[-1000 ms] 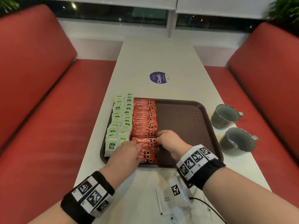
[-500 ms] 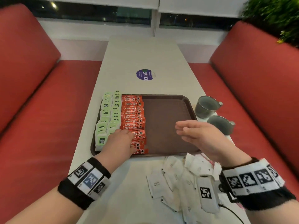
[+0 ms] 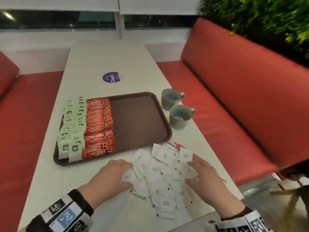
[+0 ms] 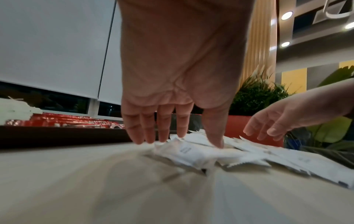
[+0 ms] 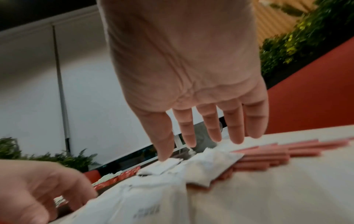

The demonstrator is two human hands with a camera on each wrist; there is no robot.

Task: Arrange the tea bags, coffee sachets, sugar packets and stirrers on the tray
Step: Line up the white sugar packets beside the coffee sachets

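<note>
The brown tray (image 3: 142,121) holds two rows of green tea bags (image 3: 71,128) at its left and a row of red coffee sachets (image 3: 98,124) beside them; its right half is bare. A loose heap of white sugar packets (image 3: 160,174) lies on the table in front of the tray. Red stirrers (image 3: 179,146) (image 5: 268,153) poke out from under the heap's far right side. My left hand (image 3: 115,174) (image 4: 178,136) touches the heap's left edge with straight fingers. At the heap's right side my right hand (image 3: 204,174) (image 5: 201,145) hovers with spread fingers, holding nothing.
Two grey cups (image 3: 179,116) stand right of the tray near the table's right edge. A purple round sticker (image 3: 112,77) lies farther back on the white table (image 3: 103,57). Red benches (image 3: 234,91) flank the table; plants hang at the upper right.
Both hands left the coffee sachets on the tray and came back to the sugar packets in front of it. My head turned right and down.
</note>
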